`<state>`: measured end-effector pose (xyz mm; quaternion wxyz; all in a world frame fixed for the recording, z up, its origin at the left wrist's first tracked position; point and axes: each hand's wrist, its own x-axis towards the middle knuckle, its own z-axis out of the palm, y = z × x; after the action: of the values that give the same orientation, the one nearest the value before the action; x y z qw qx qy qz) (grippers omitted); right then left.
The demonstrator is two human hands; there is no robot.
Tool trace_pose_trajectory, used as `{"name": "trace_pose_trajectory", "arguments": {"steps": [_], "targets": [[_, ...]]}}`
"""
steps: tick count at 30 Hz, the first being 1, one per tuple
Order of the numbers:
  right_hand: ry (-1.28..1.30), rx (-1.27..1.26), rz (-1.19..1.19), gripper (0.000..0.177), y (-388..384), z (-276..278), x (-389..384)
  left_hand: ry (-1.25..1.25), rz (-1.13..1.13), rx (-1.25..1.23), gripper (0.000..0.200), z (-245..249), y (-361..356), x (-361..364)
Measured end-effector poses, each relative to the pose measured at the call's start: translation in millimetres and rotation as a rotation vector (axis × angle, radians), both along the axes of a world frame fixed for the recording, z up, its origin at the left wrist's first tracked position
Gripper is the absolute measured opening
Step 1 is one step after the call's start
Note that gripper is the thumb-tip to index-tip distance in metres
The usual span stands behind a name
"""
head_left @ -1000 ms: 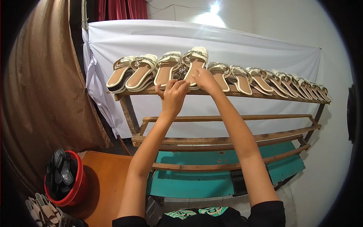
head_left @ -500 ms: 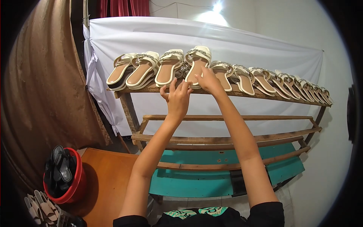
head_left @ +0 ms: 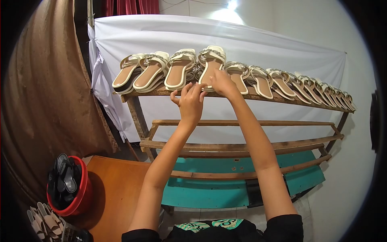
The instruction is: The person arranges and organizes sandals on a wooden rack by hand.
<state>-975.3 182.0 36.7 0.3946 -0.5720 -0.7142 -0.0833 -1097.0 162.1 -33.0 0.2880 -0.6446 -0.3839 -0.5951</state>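
Observation:
Slip-on sandals with cream straps, tan insoles and shiny trim line a narrow wooden top rail. My right hand (head_left: 223, 84) is closed around the right side of one raised sandal (head_left: 210, 68), its thumb on the insole. The heel of that sandal points toward me. My left hand (head_left: 190, 103) has its fingers spread and bent, with fingertips right at the heel edge. Left of it stands another cream sandal (head_left: 177, 74) on a stack. A lower sandal (head_left: 238, 80) sits just right of my right hand.
Below runs a wooden rack (head_left: 242, 123) of slats over a teal board (head_left: 209, 193). An orange-brown tabletop (head_left: 117, 193) stands at lower left, beside a red bucket (head_left: 84, 189) of black sandals. A white sheet (head_left: 258, 48) hangs behind, a brown curtain (head_left: 48, 88) at left.
The view has shifted slightly, so the row of sandals appears a little higher. Both hands stay at the same raised sandal, with the right fingers slightly more bent.

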Motion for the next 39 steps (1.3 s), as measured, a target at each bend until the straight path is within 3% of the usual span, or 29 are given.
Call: {"name": "trace_pose_trajectory", "arguments": {"steps": [10,21,28,30,39], "targets": [[0.050,-0.059,0.067,0.032,-4,3,1,0.007,-0.004,0.018,0.018,2,-2,-3],[0.086,-0.025,-0.019,0.052,-10,-3,-6,0.007,-0.005,0.087,0.018,0,2,-4],[0.173,0.076,0.058,0.052,-6,-13,-3,-0.021,-0.020,0.079,0.016,-2,3,-2],[0.201,0.211,0.121,0.051,1,-19,-2,-0.026,-0.016,0.083,0.015,-3,3,-2],[0.091,0.080,0.128,0.039,8,-14,5,-0.028,0.007,0.093,0.017,-6,7,-2]]}}
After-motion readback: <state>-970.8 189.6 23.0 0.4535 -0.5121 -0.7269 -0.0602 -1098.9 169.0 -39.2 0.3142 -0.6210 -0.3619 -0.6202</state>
